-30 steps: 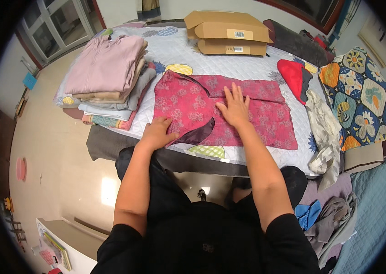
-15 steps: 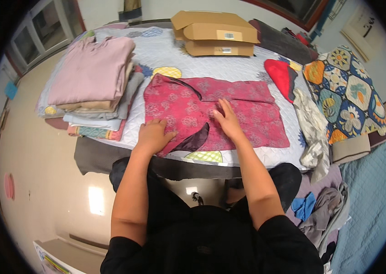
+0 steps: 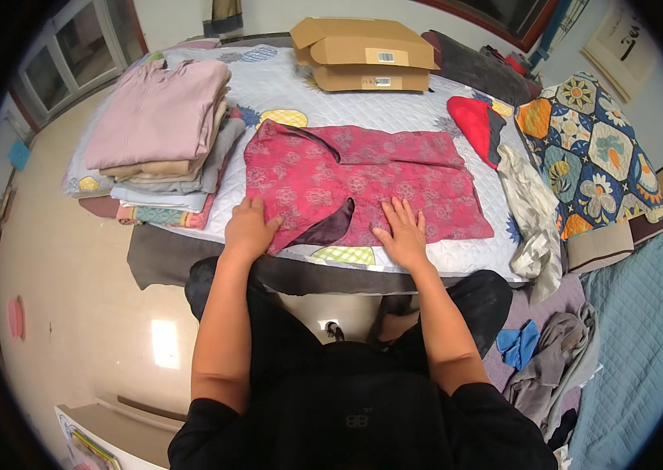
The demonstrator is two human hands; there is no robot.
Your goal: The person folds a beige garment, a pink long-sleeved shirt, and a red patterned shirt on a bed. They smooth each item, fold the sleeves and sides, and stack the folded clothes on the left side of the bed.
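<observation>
A dark pink patterned garment (image 3: 394,176) with dark-lined armholes lies spread flat on the quilted bed cover (image 3: 378,113). My left hand (image 3: 250,230) rests on its near left corner, fingers stretched out and slightly apart. Farther right, my right hand (image 3: 403,233) lies flat on the garment's near edge with its fingers spread. Neither hand grips the cloth. Beside the left hand, the dark lining of one armhole (image 3: 330,225) shows between the two hands.
A stack of folded clothes (image 3: 155,121) stands on the left. Cardboard boxes (image 3: 367,55) sit at the back. To the right lie a red and dark cloth item (image 3: 472,129), crumpled whitish cloth (image 3: 530,227) and a patterned cushion (image 3: 594,157). Rumpled clothes (image 3: 555,356) lie lower right.
My right hand has moved from the garment's middle toward me, to its near edge. My left hand stays near the left corner, shifted slightly.
</observation>
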